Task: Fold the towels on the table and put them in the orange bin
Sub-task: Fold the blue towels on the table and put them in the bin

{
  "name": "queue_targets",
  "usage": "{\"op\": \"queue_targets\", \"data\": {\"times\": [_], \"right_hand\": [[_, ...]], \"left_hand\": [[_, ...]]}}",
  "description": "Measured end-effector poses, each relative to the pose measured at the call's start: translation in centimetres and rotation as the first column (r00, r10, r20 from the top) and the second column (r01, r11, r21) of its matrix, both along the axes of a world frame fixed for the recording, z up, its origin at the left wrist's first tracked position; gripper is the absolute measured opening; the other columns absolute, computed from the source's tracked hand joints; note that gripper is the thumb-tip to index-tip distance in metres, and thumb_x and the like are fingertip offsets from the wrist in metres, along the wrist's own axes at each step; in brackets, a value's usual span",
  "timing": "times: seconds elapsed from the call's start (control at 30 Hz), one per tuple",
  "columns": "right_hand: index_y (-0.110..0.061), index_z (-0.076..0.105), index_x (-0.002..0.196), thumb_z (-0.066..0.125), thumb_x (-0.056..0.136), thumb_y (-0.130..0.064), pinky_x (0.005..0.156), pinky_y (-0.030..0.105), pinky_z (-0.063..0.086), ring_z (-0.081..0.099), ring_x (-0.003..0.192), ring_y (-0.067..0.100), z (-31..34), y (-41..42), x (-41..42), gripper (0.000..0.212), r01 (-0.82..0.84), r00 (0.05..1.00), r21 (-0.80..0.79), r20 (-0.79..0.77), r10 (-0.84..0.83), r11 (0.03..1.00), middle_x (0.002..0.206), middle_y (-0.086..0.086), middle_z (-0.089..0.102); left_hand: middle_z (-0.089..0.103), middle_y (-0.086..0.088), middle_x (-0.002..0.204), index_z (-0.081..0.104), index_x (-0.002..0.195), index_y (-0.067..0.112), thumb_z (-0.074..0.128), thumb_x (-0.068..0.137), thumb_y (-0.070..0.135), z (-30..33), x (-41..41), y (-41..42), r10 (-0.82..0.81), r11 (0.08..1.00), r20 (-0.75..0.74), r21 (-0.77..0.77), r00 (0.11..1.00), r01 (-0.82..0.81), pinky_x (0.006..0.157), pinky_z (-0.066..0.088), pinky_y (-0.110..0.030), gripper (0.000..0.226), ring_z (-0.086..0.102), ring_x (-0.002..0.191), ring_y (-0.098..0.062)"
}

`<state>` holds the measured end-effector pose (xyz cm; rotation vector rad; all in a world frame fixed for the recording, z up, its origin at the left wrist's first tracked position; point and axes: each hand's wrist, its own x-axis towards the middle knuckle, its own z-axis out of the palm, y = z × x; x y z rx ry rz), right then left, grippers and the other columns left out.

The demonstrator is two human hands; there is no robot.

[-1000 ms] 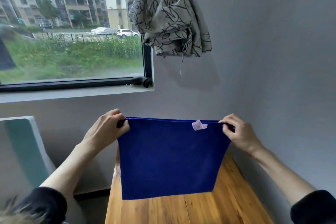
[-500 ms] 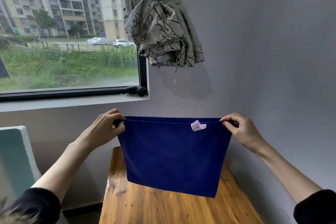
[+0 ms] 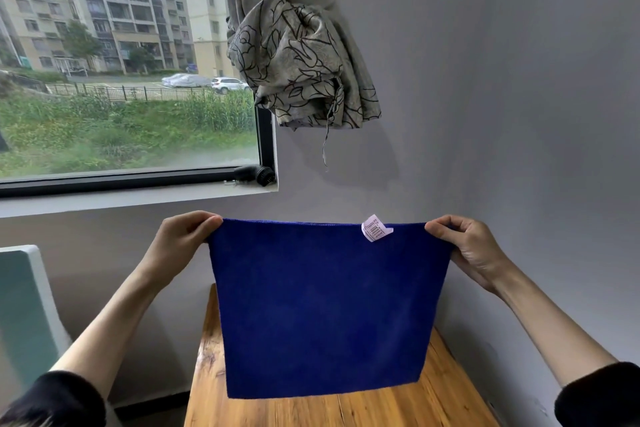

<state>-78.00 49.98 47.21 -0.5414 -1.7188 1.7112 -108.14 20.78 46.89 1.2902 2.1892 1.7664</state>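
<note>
A dark blue towel [image 3: 322,308] hangs spread flat in the air above the far end of the wooden table [image 3: 381,409]. My left hand [image 3: 176,243] pinches its top left corner and my right hand [image 3: 467,246] pinches its top right corner, so the top edge is stretched level. A small white label [image 3: 375,228] with a barcode sticks up near the right end of that edge. The towel's lower edge hangs just over the tabletop. The orange bin is not in view.
The table stands in a corner against grey walls. A knotted patterned curtain [image 3: 298,59] hangs above it beside a window [image 3: 128,80]. A small black object [image 3: 254,174] lies on the sill. A teal and white panel [image 3: 24,308] stands at the left.
Both hands stay on the top corners; the towel is stretched a little wider and the label has flipped above the edge. The view has shifted, showing more of the table's far left corner.
</note>
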Motion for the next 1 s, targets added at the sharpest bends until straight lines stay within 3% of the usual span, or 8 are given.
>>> {"op": "queue_targets", "data": {"times": [0.2, 0.37, 0.57, 0.7, 0.83, 0.93, 1.0], "right_hand": [[-0.006, 0.073, 0.088, 0.058, 0.080, -0.007, 0.067, 0.024, 0.057, 0.068, 0.081, 0.018, -0.4, 0.3, 0.5, 0.017, -0.087, 0.995, -0.117, -0.059, 0.080, 0.989, 0.087, 0.012, 0.072], [-0.008, 0.075, 0.077, 0.062, 0.070, -0.007, 0.069, 0.025, 0.058, 0.068, 0.077, 0.017, -0.4, -0.4, 0.0, 0.015, -0.060, 0.989, -0.193, -0.145, 0.032, 0.979, 0.081, 0.011, 0.071], [-0.008, 0.076, 0.077, 0.061, 0.072, -0.005, 0.070, 0.025, 0.058, 0.068, 0.078, 0.017, -0.6, -0.3, -0.4, 0.016, -0.061, 0.986, -0.234, -0.164, 0.022, 0.970, 0.082, 0.010, 0.072], [-0.009, 0.076, 0.083, 0.062, 0.071, -0.005, 0.072, 0.028, 0.058, 0.068, 0.083, 0.019, -1.2, 0.3, -0.6, 0.018, -0.071, 0.989, -0.246, -0.146, 0.036, 0.967, 0.085, 0.011, 0.072], [-0.010, 0.068, 0.102, 0.061, 0.076, -0.001, 0.073, 0.026, 0.058, 0.069, 0.082, 0.017, -1.7, 1.2, -1.2, 0.029, -0.079, 0.990, -0.270, -0.132, 0.045, 0.959, 0.084, 0.009, 0.072], [-0.005, 0.069, 0.096, 0.063, 0.073, 0.000, 0.067, 0.024, 0.057, 0.069, 0.080, 0.018, -2.2, 1.5, -1.9, 0.024, -0.046, 0.998, -0.261, -0.051, 0.034, 0.964, 0.085, 0.011, 0.073], [-0.001, 0.069, 0.089, 0.062, 0.077, 0.003, 0.063, 0.023, 0.056, 0.068, 0.077, 0.019, -2.8, 1.6, -2.5, 0.015, -0.024, 1.000, -0.263, -0.018, 0.020, 0.964, 0.081, 0.012, 0.072]], "left_hand": [[0.069, 0.000, 0.079, 0.069, 0.087, 0.009, 0.057, 0.089, 0.006, -0.1, -0.4, -0.6, 0.047, 0.999, -0.007, 0.016, 0.999, -0.047, 0.063, 0.050, -0.010, 0.013, 0.061, 0.066, 0.000], [0.070, 0.014, 0.068, 0.068, 0.080, 0.019, 0.057, 0.089, 0.006, -0.2, -0.2, -0.9, 0.063, 0.995, 0.016, 0.070, 0.998, -0.064, 0.062, 0.051, -0.010, 0.020, 0.060, 0.063, 0.002], [0.066, 0.001, 0.075, 0.067, 0.088, 0.006, 0.056, 0.088, -0.001, -0.3, -0.1, -1.1, 0.103, 0.995, -0.130, 0.021, 0.986, -0.102, 0.058, 0.047, -0.007, 0.014, 0.058, 0.059, 0.003], [0.065, -0.005, 0.077, 0.066, 0.091, 0.008, 0.053, 0.088, -0.006, -0.4, -0.1, -1.4, 0.082, 0.996, -0.203, -0.021, 0.976, -0.088, 0.060, 0.046, -0.009, 0.019, 0.056, 0.061, -0.004], [0.065, -0.005, 0.082, 0.063, 0.097, 0.012, 0.048, 0.091, -0.007, -1.0, -0.3, -1.5, 0.053, 0.995, -0.242, -0.073, 0.969, -0.072, 0.064, 0.047, -0.011, 0.025, 0.058, 0.067, -0.002], [0.066, -0.003, 0.080, 0.061, 0.106, 0.018, 0.047, 0.092, -0.005, -2.1, -0.6, -1.2, 0.110, 0.985, -0.258, -0.101, 0.960, -0.140, 0.067, 0.045, -0.011, 0.030, 0.059, 0.069, -0.014], [0.066, -0.002, 0.082, 0.067, 0.100, 0.014, 0.048, 0.091, -0.007, -3.0, -1.0, -1.0, 0.164, 0.970, -0.321, -0.121, 0.933, -0.212, 0.066, 0.043, -0.007, 0.029, 0.060, 0.073, -0.018]]}}
